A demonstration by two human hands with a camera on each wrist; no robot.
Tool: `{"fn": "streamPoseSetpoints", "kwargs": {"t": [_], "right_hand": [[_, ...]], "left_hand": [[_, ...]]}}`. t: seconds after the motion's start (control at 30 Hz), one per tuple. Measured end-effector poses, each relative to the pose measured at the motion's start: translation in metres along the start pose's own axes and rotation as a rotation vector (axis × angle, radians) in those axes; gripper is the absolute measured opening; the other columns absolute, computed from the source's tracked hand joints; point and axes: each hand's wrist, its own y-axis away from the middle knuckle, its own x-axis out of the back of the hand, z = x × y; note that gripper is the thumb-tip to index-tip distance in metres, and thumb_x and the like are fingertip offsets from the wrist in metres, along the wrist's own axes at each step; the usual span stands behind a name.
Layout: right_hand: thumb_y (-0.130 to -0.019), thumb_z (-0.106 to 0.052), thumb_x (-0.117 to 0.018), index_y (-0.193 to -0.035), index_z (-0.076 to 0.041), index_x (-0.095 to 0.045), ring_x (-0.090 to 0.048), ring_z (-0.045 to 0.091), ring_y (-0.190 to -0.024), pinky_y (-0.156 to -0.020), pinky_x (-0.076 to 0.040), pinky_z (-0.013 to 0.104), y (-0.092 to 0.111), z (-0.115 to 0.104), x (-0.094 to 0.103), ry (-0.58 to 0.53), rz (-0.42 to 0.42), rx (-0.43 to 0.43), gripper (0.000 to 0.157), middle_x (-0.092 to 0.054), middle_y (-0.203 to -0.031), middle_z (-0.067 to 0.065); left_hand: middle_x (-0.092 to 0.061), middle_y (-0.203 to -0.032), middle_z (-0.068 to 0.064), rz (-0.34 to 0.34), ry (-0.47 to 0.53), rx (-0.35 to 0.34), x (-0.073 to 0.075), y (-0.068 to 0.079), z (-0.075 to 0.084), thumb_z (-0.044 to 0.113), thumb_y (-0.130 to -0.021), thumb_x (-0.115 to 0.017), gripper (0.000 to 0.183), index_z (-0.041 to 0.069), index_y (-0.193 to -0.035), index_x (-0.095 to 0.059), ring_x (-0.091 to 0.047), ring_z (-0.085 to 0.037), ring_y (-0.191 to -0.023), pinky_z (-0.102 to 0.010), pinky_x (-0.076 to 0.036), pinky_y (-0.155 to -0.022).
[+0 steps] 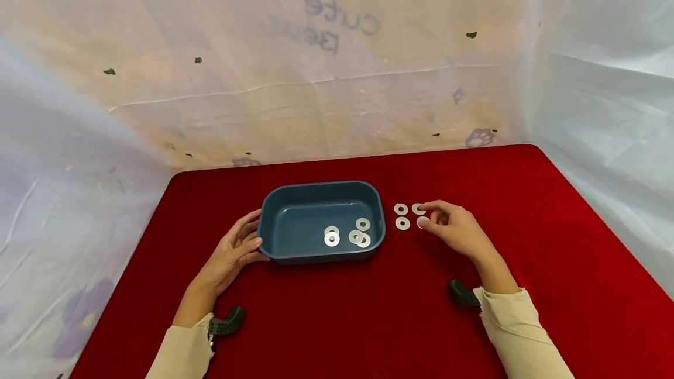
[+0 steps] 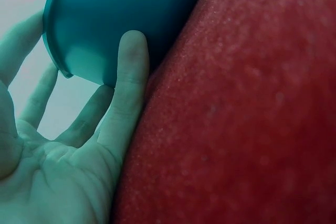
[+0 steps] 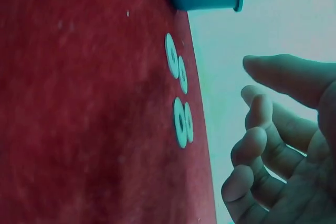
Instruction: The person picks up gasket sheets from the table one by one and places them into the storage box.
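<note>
A blue rectangular box (image 1: 321, 256) stands on the red table. Several flat silver washers (image 1: 332, 239) lie inside it, mostly toward its right end and some overlapping. My left hand (image 1: 231, 256) rests against the box's left end. In the left wrist view its fingers (image 2: 132, 59) are fairly straight and spread, touching the box's wall (image 2: 89, 30). To the right of the box, several more washers (image 1: 401, 209) lie flat in two rows. Over the right-hand ones hovers my right hand (image 1: 455, 230), thumb and forefinger apart. In the right wrist view nothing shows between its fingers, and the washers (image 3: 180, 122) lie on the cloth.
Red cloth (image 1: 337, 320) covers the table. Pale printed sheeting (image 1: 326, 104) hangs behind the table and along both sides. A dark wrist mount (image 1: 227, 321) sits on the left forearm and another mount (image 1: 463, 293) on the right.
</note>
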Motion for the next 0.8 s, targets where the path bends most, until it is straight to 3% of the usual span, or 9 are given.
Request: {"fn": "streamPoseSetpoints", "kwargs": {"t": [0.37,0.8], "right_hand": [[-0.090,-0.019,-0.073,-0.117,-0.006,-0.068,-0.048,0.013,-0.067,-0.063,-0.040,0.025,-0.007,0.019,-0.009,0.053,-0.001,-0.031,0.031,-0.058,-0.087,0.003],[-0.086,-0.018,-0.076,-0.111,-0.006,-0.071,-0.048,0.015,-0.072,-0.066,-0.039,0.029,-0.007,0.021,-0.008,0.100,-0.008,-0.043,0.029,-0.059,-0.092,0.006]], "left_hand": [[-0.035,-0.152,-0.010,0.021,-0.015,0.014,-0.001,0.001,0.003,0.004,-0.104,-0.047,0.062,0.019,-0.159,-0.023,-0.059,-0.014,-0.121,-0.035,-0.060,-0.085],[-0.035,-0.152,-0.010,0.011,-0.007,0.007,-0.002,0.001,0.003,0.004,-0.103,-0.048,0.062,0.017,-0.159,-0.023,-0.059,-0.015,-0.121,-0.035,-0.060,-0.085]]}}
